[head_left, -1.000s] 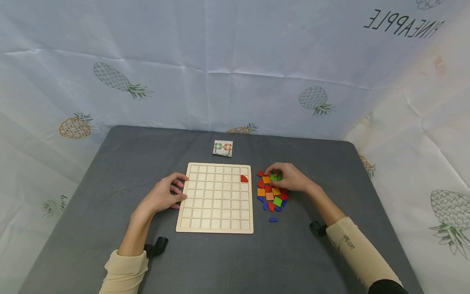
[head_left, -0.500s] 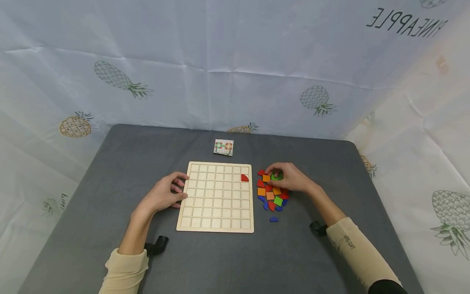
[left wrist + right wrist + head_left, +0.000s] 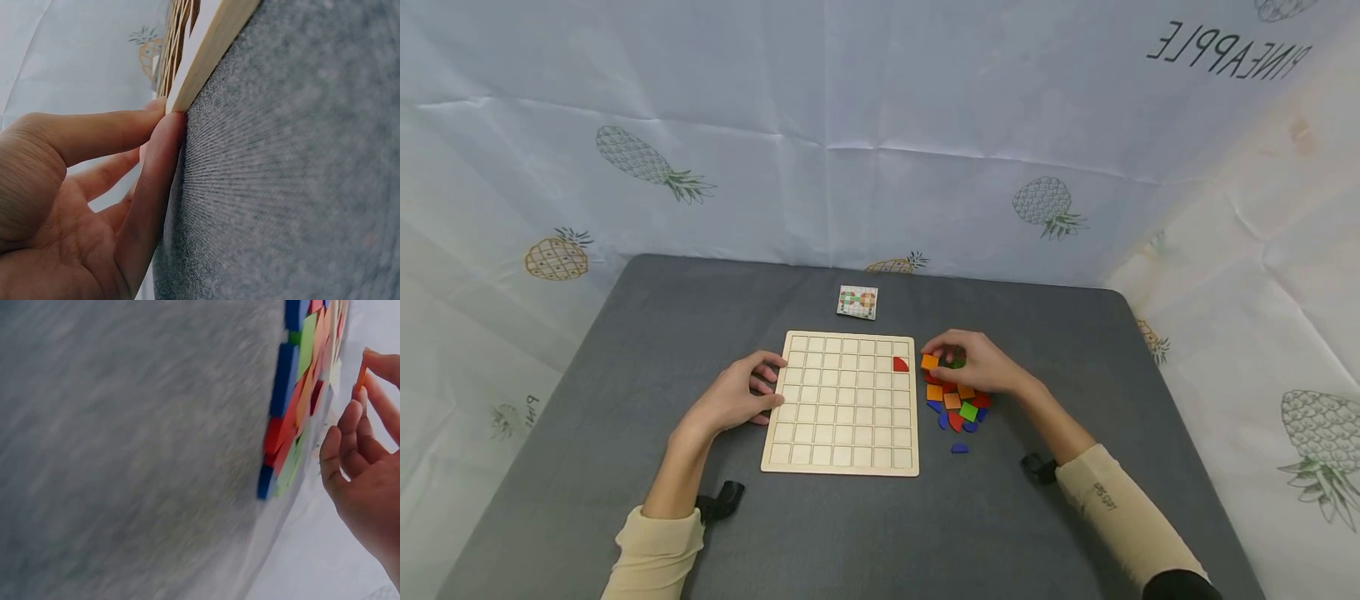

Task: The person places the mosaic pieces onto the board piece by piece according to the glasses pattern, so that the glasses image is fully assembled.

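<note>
A wooden grid board [image 3: 839, 403] lies flat on the grey table, with a red quarter-circle piece [image 3: 900, 364] in a cell near its upper right. My left hand [image 3: 735, 393] holds the board's left edge; close up in the left wrist view, the thumb [image 3: 112, 132] and a finger meet at the board's edge. My right hand [image 3: 977, 360] pinches an orange square tile [image 3: 929, 362] between thumb and fingertips, just right of the board. In the right wrist view this tile [image 3: 361, 374] is seen edge-on, raised off the pile. Green pieces are partly hidden beneath the right hand.
Several red, orange, green and blue pieces, among them a green square [image 3: 968, 412], lie in a pile right of the board. One blue piece [image 3: 959, 448] sits apart nearer the front. A small pattern card [image 3: 857, 302] lies behind the board.
My right hand has lifted the orange square tile from the pile and moved it left toward the board. The left hand has stayed at the board's edge.
</note>
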Action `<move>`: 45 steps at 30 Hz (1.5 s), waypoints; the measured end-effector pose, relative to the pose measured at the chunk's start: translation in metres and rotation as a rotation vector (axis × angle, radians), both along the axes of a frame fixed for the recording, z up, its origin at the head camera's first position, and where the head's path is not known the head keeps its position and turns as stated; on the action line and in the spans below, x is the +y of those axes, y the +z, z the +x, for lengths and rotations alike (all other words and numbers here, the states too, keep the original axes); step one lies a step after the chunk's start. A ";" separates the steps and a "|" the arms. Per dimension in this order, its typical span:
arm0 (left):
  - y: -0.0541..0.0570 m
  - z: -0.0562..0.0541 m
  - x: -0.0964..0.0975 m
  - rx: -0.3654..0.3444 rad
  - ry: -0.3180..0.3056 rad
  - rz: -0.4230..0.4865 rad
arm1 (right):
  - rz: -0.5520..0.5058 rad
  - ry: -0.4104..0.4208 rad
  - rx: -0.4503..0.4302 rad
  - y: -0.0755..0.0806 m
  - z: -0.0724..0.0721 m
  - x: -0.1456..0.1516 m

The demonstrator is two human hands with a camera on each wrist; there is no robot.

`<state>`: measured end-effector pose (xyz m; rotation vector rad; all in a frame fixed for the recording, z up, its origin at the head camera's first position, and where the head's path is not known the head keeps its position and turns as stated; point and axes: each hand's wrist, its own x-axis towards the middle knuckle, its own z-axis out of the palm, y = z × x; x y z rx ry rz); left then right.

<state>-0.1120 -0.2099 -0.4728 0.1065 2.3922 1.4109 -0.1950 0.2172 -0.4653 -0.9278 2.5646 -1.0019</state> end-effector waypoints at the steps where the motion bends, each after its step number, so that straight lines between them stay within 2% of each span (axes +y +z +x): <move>1: 0.000 0.000 0.000 0.000 0.000 0.000 | -0.002 0.000 -0.003 0.001 0.000 -0.003; 16: 0.001 0.001 0.000 0.008 -0.002 0.002 | -0.007 0.042 0.012 0.002 -0.005 -0.046; 22: 0.002 0.002 0.001 0.001 0.004 0.003 | 0.032 0.096 0.017 -0.003 -0.007 -0.063; 27: 0.003 0.002 0.001 0.001 0.008 0.001 | 0.075 0.081 0.022 -0.005 -0.009 -0.074; 38: 0.002 0.002 0.001 0.003 0.005 0.004 | 0.117 0.049 0.020 -0.003 -0.007 -0.077; 45: 0.001 0.002 0.000 0.006 0.006 0.003 | 0.065 0.063 0.025 0.000 -0.008 -0.070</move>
